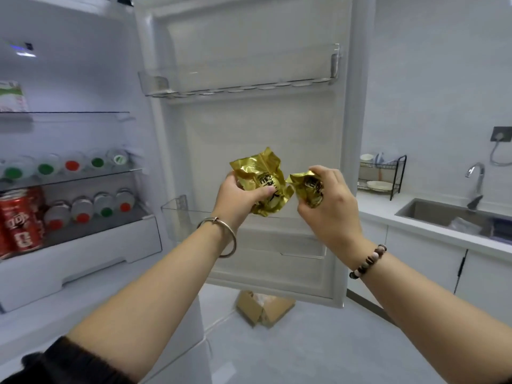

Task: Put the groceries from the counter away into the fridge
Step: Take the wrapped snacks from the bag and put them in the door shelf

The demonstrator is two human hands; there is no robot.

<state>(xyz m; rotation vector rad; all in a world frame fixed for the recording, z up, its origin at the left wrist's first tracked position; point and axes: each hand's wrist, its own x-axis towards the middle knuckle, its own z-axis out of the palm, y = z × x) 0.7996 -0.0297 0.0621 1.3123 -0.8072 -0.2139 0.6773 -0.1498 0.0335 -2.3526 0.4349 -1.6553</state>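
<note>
Gold foil packets (263,184), crinkled, dark lettering, one in each hand

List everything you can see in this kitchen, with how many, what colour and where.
fridge: one, white, open, at left
door shelves: two, see-through, on the open door
carton: one, green and white, top shelf
bottles: about nine, clear with green or red caps, lying on two shelves
cans: at least two, red, beside the lower bottles
cardboard box: one, brown, below the door
dish rack: one, black, on the counter
sink: one, grey, in the counter
tap: one, silver, behind the sink
packets: two, gold, one in each hand
left hand: grips one packet; silver bangle on wrist
right hand: pinches the other; beaded bracelet on wrist
</note>
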